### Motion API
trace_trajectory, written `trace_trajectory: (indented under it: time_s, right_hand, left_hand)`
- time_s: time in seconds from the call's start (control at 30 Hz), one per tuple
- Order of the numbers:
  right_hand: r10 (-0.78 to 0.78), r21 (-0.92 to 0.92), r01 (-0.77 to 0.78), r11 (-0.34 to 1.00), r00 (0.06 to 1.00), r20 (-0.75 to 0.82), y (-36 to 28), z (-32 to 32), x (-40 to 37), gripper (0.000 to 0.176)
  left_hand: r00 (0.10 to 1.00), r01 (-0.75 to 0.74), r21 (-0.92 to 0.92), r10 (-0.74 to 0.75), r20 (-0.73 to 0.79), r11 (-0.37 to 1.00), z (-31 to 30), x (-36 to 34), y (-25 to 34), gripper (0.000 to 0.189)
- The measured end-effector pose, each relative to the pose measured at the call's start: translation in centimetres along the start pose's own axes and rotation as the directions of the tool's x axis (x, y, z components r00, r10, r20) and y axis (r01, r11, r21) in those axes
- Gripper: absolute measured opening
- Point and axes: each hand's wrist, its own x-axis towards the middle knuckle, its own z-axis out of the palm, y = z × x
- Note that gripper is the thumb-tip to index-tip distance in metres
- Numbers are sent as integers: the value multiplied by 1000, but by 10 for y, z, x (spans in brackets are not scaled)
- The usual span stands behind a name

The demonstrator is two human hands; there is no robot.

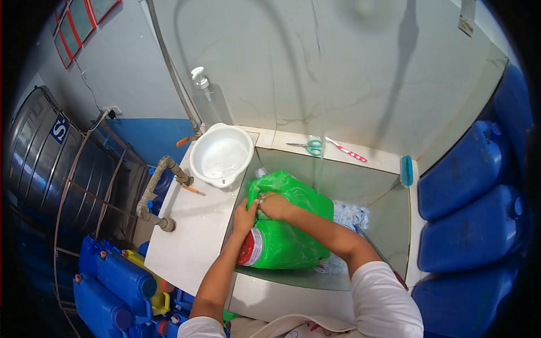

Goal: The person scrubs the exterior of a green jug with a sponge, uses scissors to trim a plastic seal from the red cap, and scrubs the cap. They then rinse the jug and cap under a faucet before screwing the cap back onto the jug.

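A big green plastic jug (298,239) lies on its side in the tiled basin (360,186), wet and streaked with suds. Its large red cap (246,249) faces the lower left, and a small pale cap (260,172) shows at the upper left. My left hand (244,217) is wrapped round the jug's handle. Close beside it, my right hand (273,206) presses in at the handle opening with fingers curled; whatever it holds, if anything, is hidden. Crumpled, clear-and-blue plastic (350,216) lies in the basin, partly under the jug.
A white bowl (221,155) and pump bottle (209,98) stand at upper left. Scissors (311,147), a toothbrush (348,151) and a blue brush (406,170) rest on the ledge. Pipes (151,194) rise at left. Blue jugs (468,225) line the right; more (121,279) crowd lower left.
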Motion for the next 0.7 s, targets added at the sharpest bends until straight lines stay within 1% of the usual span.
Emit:
trace_trajectory:
  time_s: [0.03,0.07,0.13,0.17,0.2,0.23,0.27,0.3,0.33,0.37,0.43,0.47,0.5,0.53,0.57,0.6,0.63,0.67,0.7]
  right_hand:
    - [-49,14,50,999,995,-91,2,0,-10,20]
    - [-98,23,104,994,979,-179,8,-1,-30,18]
    - [-105,76,130,989,957,-269,5,-12,-67,18]
    - [-114,74,138,988,958,-263,9,-16,-70,18]
    - [-89,93,114,989,968,-236,12,-19,-71,13]
    - [-63,107,88,990,974,-219,8,-37,-64,14]
    - [-58,73,87,994,942,-330,4,-54,-53,13]
    - [-55,38,80,996,899,-435,-9,-90,-33,14]
    - [-93,14,129,991,777,-622,-15,-107,-2,17]
    - [-118,-15,168,986,622,-774,-22,-119,29,21]
    - [-120,104,248,963,743,-658,-27,-137,80,28]
    - [-114,100,237,966,744,-658,-25,-135,79,28]
    - [42,288,139,947,840,-542,-25,-136,78,29]
    - [183,455,17,890,901,-392,-23,-137,77,29]
    - [258,441,-81,894,898,-358,-4,-146,64,28]
    - [333,420,-181,889,887,-321,24,-154,39,28]
    - [547,858,-186,478,827,-126,46,-154,9,23]
    - [657,928,-266,260,753,32,48,-177,-23,21]
    - [679,934,-284,215,731,66,67,-180,-45,20]
  left_hand:
    - [997,-62,12,62,-34,998,0,0,-4,37]
    - [996,-88,39,88,-4,995,0,3,-8,38]
    - [995,-93,45,94,-24,995,5,7,-21,38]
    - [993,-109,51,111,-38,993,7,9,-24,38]
    - [998,-61,51,61,11,997,3,7,-17,37]
    - [998,-65,52,65,2,997,1,5,-12,37]
    - [995,-97,52,98,-19,994,-1,2,-6,36]
    - [991,-129,48,131,-41,990,-2,1,-3,36]
    - [982,-179,27,180,-55,983,0,3,-6,33]
    - [982,-181,22,182,-47,983,0,4,-8,33]
    - [985,-169,21,170,-32,985,1,5,-8,33]
    - [990,-140,21,140,-14,990,0,4,-3,33]
    - [989,-151,21,151,-5,988,0,4,-6,33]
    - [981,-191,22,192,-27,981,0,4,-9,33]
    - [972,-230,17,230,-51,973,2,6,-11,33]
    - [970,-240,5,240,-43,971,0,6,-5,33]
    - [980,-197,-39,197,4,980,-5,4,4,35]
    - [987,-145,-81,150,55,986,-6,1,10,38]
    - [987,-142,-93,149,68,985,-3,0,15,38]
